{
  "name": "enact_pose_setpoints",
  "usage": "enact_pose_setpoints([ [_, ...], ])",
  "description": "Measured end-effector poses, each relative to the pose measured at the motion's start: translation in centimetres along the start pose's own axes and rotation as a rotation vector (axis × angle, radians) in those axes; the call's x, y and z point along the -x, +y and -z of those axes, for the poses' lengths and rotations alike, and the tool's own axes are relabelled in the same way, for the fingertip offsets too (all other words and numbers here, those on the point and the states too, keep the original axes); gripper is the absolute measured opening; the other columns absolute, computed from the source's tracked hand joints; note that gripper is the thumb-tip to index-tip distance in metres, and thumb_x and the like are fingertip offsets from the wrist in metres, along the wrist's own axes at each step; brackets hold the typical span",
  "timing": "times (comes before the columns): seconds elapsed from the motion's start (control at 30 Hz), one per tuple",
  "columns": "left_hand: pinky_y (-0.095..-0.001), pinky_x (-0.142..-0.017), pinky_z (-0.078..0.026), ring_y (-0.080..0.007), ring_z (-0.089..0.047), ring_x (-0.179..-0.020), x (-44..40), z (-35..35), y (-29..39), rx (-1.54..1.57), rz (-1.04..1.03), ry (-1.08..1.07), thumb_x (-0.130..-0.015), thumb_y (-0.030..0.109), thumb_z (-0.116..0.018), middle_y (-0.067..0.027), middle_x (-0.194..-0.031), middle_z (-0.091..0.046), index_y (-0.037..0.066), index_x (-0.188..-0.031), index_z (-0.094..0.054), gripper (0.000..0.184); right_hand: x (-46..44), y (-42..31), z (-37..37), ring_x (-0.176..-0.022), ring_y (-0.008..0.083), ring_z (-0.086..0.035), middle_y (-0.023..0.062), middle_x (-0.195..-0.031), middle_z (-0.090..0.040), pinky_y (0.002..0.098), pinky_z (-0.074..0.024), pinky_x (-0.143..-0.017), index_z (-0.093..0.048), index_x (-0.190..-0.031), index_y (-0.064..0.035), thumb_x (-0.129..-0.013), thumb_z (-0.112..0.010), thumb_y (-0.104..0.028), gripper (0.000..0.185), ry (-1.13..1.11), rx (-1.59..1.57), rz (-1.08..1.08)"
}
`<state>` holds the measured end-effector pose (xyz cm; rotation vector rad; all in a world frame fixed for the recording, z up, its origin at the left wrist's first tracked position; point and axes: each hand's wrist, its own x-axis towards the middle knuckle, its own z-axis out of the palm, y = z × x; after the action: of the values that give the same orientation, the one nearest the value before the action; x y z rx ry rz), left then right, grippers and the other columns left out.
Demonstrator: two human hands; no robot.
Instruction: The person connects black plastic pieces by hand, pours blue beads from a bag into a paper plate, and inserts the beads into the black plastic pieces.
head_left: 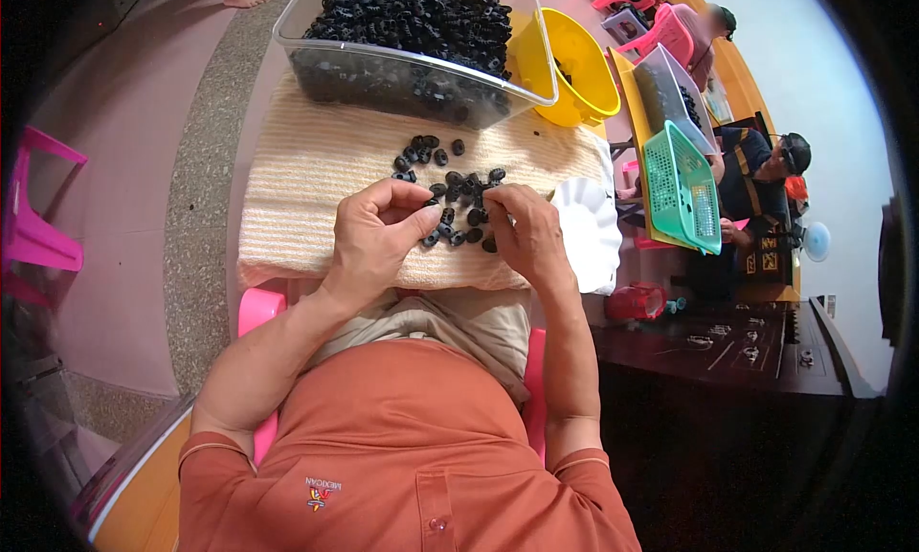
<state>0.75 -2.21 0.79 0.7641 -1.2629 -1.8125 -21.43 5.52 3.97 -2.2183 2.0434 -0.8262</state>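
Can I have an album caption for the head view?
Left hand and right hand among small black pieces on a striped cloth.

Head-worn view, forward and down

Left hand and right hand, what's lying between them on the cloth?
Between the left hand and right hand, the head view shows scattered small black pieces on the cloth.

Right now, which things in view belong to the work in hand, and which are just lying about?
Apparently in use:
loose black plastic parts
left hand and right hand, among them
clear plastic bin of similar parts
striped cloth beneath
yellow bucket, probably

Apparently just lying about:
pink plastic stool, far left
red container, at right
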Motion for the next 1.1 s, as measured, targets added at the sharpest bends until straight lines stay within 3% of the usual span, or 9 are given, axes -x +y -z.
enact_pose_setpoints([
  [0.17,-0.0256,-0.074,-0.059,-0.0108,-0.070,-0.081,0.1,-0.1,0.2,0.051,0.015,-0.002,-0.093,-0.001,-0.076,-0.0074,-0.090,-0.074,-0.004,-0.107,-0.069,0.016,-0.3,0.4,0.9,-0.086,0.0357,-0.069,0.0141,-0.093,-0.071,0.0430,-0.0551,-0.076,-0.071,-0.099,-0.0059,-0.090,-0.071,-0.005,0.009,0.067,0.000,-0.017],
  [0.27,-0.0257,-0.074,-0.059,-0.0110,-0.070,-0.080,0.1,-0.1,0.0,0.014,-0.012,0.006,-0.093,-0.001,-0.076,-0.0075,-0.090,-0.074,-0.004,-0.108,-0.069,0.016,0.1,1.7,2.5,-0.088,0.0359,-0.070,0.0135,-0.096,-0.072,0.0430,-0.0556,-0.077,-0.071,-0.099,-0.0058,-0.091,-0.071,-0.006,0.007,0.091,0.014,-0.144],
  [0.43,-0.0255,-0.074,-0.059,-0.0110,-0.070,-0.080,0.1,-0.1,-0.2,0.019,-0.022,-0.006,-0.094,-0.001,-0.075,-0.0079,-0.090,-0.074,-0.005,-0.108,-0.068,0.016,0.3,3.2,4.8,-0.102,0.0353,-0.067,0.0122,-0.103,-0.073,0.0444,-0.0532,-0.090,-0.074,-0.106,-0.0070,-0.091,-0.073,-0.011,0.016,-0.041,0.201,-0.176],
  [0.63,-0.0254,-0.074,-0.058,-0.0110,-0.070,-0.081,0.1,0.0,0.0,-0.029,-0.002,-0.025,-0.094,-0.002,-0.074,-0.0082,-0.091,-0.074,-0.005,-0.108,-0.068,0.016,0.1,2.1,4.2,-0.111,0.0320,-0.064,0.0089,-0.109,-0.074,0.0431,-0.0535,-0.094,-0.075,-0.112,-0.0095,-0.090,-0.074,-0.016,0.023,-0.222,0.290,-0.183],
  [0.73,-0.0256,-0.074,-0.058,-0.0110,-0.070,-0.081,0.2,0.0,-0.2,-0.018,-0.001,-0.034,-0.094,-0.002,-0.074,-0.0084,-0.091,-0.074,-0.005,-0.108,-0.068,0.015,0.1,2.1,3.7,-0.111,0.0326,-0.064,0.0107,-0.112,-0.075,0.0426,-0.0514,-0.097,-0.076,-0.111,-0.0058,-0.088,-0.076,-0.015,0.025,-0.272,0.255,-0.193],
  [1.03,-0.0257,-0.075,-0.058,-0.0112,-0.069,-0.081,0.2,-0.1,-0.3,-0.007,0.020,-0.034,-0.094,-0.002,-0.074,-0.0079,-0.091,-0.074,-0.005,-0.108,-0.068,0.016,0.8,2.4,3.3,-0.107,0.0302,-0.065,0.0076,-0.107,-0.075,0.0411,-0.0523,-0.096,-0.076,-0.108,-0.0084,-0.089,-0.075,-0.017,0.021,-0.251,0.243,-0.163],
  [1.1,-0.0257,-0.075,-0.058,-0.0114,-0.069,-0.081,0.2,0.0,-0.2,-0.005,0.031,-0.034,-0.094,-0.001,-0.075,-0.0078,-0.091,-0.074,-0.004,-0.108,-0.068,0.016,0.9,2.1,3.5,-0.102,0.0295,-0.068,0.0087,-0.105,-0.075,0.0402,-0.0542,-0.090,-0.076,-0.106,-0.0079,-0.089,-0.076,-0.014,0.018,-0.223,0.224,-0.145],
])
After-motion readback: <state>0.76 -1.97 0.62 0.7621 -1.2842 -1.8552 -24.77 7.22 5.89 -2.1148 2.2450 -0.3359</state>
